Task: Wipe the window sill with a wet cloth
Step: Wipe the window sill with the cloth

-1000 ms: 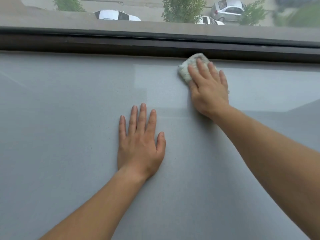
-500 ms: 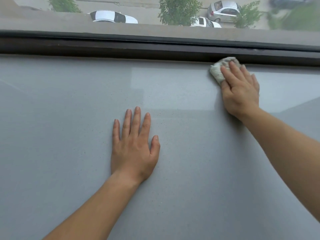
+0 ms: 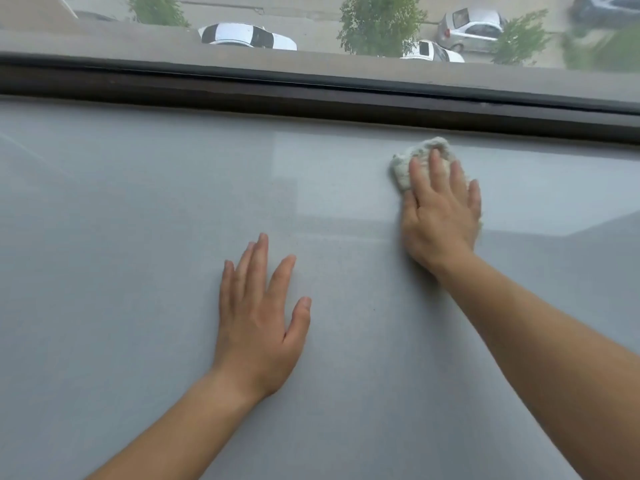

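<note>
So there's one cloth (image 3: 420, 157), a small whitish fluffy wad, sitting on the window sill (image 3: 138, 237) way up at the far edge, just short of the dark window frame (image 3: 242, 95). Most of it is squashed under the right hand (image 3: 441, 216); only the top and left bits poke out past the fingertips, plus a thin fringe showing along the right side of the hand. That right hand lies flat on top of it, fingers (image 3: 434, 168) stretched out and close together, pointing toward the glass, palm pressing the cloth down onto the sill. It isn't pinching the cloth, just pressing flat on it.

The left hand (image 3: 258, 320) is the only other one in view, so two hands and two bare forearms total. It's palm-down on the bare sill, nearer to the camera and off to the left of the cloth, well apart from it. Fingers are spread a little with the thumb sticking out to the right, and there's nothing under it or in it.

The sill itself is one big smooth grey slab with a slight sheen, and there's a lighter rectangular reflection between the two hands.

Past the frame you can see through the glass down onto a street: three light-coloured cars (image 3: 247, 36) parked down there, a darker one blurred in the top right corner, and a few small green trees (image 3: 379, 24). No brand, label or readable writing anywhere that I can make out, not on the cloth and not on the cars.
</note>
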The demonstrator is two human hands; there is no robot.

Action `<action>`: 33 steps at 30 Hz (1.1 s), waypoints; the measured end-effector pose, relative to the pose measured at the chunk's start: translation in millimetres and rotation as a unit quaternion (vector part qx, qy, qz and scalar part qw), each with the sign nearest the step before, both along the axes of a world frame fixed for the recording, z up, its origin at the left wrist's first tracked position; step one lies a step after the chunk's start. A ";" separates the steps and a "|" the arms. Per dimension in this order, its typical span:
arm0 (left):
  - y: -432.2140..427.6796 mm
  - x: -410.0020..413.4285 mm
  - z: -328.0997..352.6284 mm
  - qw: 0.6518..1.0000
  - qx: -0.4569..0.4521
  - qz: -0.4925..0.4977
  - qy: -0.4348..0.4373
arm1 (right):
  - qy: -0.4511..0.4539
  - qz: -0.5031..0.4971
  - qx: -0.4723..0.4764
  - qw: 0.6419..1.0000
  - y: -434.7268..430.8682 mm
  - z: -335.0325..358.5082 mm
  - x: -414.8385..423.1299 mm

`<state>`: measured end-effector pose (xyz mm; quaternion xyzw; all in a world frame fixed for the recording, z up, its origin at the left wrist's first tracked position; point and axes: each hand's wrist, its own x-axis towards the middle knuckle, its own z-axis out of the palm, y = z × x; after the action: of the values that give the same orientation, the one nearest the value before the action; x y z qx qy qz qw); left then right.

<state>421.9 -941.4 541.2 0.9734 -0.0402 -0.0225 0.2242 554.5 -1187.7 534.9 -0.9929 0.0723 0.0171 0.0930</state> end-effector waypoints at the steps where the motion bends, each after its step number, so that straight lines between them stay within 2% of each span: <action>1: -11.5 -9.2 -1.0 1.000 0.002 0.014 0.016 | -0.002 0.055 -0.001 0.999 9.5 0.1 -17.3; 3: -26.6 -18.9 -6.9 0.998 0.026 0.038 0.043 | 0.013 0.166 -0.008 0.986 4.4 0.8 -39.3; 5: -31.4 -22.5 -11.9 0.995 0.083 0.034 0.040 | 0.017 0.193 -0.011 0.981 -21.8 1.7 -28.1; 8: -34.3 -21.6 -15.2 0.989 0.138 0.035 0.037 | 0.020 0.043 0.004 0.999 -44.7 -1.6 -1.5; 10: -35.7 -21.7 -15.3 0.988 0.145 0.040 0.038 | 0.005 -0.010 0.012 1.000 -25.2 -1.6 -10.3; 12: -36.4 -20.9 -15.7 0.988 0.148 0.038 0.034 | -0.008 0.046 0.008 0.999 2.0 -1.9 -46.2; 15: -35.9 -21.2 -16.1 0.988 0.149 0.039 0.032 | -0.003 0.207 0.001 0.978 11.2 -2.7 -102.3; 17: -36.7 -21.5 -15.0 0.988 0.148 0.040 0.034 | 0.008 0.239 -0.007 0.971 -9.3 -3.3 -94.1; 19: -37.1 -21.4 -15.3 0.987 0.152 0.040 0.036 | 0.011 0.179 -0.015 0.984 -31.8 -2.9 -69.8; 21: -36.8 -21.6 -15.8 0.986 0.155 0.042 0.037 | 0.029 0.074 0.007 0.997 -40.1 -0.6 -56.5; 23: -37.5 -21.3 -15.7 0.987 0.154 0.043 0.034 | 0.009 0.030 0.000 1.000 -24.5 -0.1 -74.3; 24: -37.9 -21.3 -15.6 0.987 0.153 0.044 0.032 | -0.005 0.049 -0.003 0.999 -13.3 -0.3 -92.7; 27: -38.6 -22.1 -15.1 0.988 0.145 0.046 0.027 | 0.000 0.190 0.002 0.982 1.3 -3.5 -148.1; 29: -39.2 -22.9 -15.5 0.988 0.144 0.046 0.030 | 0.003 0.241 -0.001 0.970 -15.1 -4.8 -149.5; 31: -39.4 -23.3 -15.1 0.988 0.140 0.048 0.034 | -0.005 0.197 -0.013 0.980 -36.7 -5.7 -130.8; 33: -39.2 -23.7 -15.1 0.989 0.138 0.048 0.036 | 0.010 0.076 0.002 0.997 -47.1 -4.5 -114.1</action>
<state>398.2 -980.6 526.1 0.9945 0.0178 -0.0519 0.0897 440.4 -1234.8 530.3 -0.9951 -0.0024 0.0337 0.0925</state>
